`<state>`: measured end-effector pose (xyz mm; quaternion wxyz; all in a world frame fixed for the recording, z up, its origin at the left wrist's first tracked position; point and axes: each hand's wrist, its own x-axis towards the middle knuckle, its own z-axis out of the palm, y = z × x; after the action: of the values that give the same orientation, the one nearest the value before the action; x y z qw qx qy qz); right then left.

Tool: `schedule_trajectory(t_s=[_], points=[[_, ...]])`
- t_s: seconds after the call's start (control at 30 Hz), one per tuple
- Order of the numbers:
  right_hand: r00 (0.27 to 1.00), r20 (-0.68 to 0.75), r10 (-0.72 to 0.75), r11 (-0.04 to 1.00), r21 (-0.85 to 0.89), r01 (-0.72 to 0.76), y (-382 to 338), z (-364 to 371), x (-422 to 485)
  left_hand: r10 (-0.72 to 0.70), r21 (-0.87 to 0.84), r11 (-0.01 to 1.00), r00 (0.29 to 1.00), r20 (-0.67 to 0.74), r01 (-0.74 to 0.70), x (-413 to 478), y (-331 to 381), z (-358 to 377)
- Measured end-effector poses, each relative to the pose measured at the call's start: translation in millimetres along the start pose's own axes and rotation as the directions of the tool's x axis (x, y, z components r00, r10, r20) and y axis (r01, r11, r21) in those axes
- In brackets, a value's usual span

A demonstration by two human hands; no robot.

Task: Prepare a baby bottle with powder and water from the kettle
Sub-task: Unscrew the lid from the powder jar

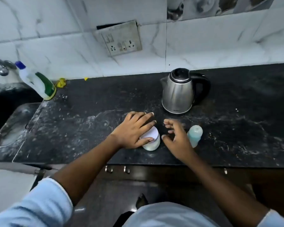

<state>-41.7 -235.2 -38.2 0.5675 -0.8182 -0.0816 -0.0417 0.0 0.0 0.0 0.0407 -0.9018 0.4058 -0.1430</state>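
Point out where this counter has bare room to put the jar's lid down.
Two bare patches of counter: the wide stretch between the sink and the left hand, and the stretch right of the kettle and baby bottle. Crowded: the middle, with the powder jar, right hand and bottle close in front of the kettle.

small print on kettle (177, 92) base, unreadable.

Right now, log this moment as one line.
left hand rests on white-lidded clear jar | right hand open, empty, beside translucent blue baby bottle | stainless steel kettle upright behind, untouched
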Motion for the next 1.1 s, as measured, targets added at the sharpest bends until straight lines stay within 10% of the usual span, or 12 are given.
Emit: schedule_trajectory(t_s=[0.3,0.77,0.97,1.1], points=[[0.909,0.344,0.234,0.969,-0.153,-0.192,35.5,30.4,11.0,0.251,-0.081,0.966,0.963,0.096,-0.244,22.5,-22.1,14.6],[0.97,0.119,0.21,0.976,-0.089,-0.2,36.1,65.2,2.9,0.264,-0.172,0.952,0.964,0.032,-0.255,35.3,-1.9,35.4],[0.974,0.02,0.226,0.935,-0.284,-0.211,37.1,82.7,7.3,0.043,-0.144,0.988,0.996,-0.083,-0.054,28.0,17.0,47.9],[0.974,-0.025,0.225,0.955,-0.191,-0.225,35.1,85.2,3.5,-0.449,-0.088,0.891,0.893,-0.032,0.445,29.9,51.7,45.2]])
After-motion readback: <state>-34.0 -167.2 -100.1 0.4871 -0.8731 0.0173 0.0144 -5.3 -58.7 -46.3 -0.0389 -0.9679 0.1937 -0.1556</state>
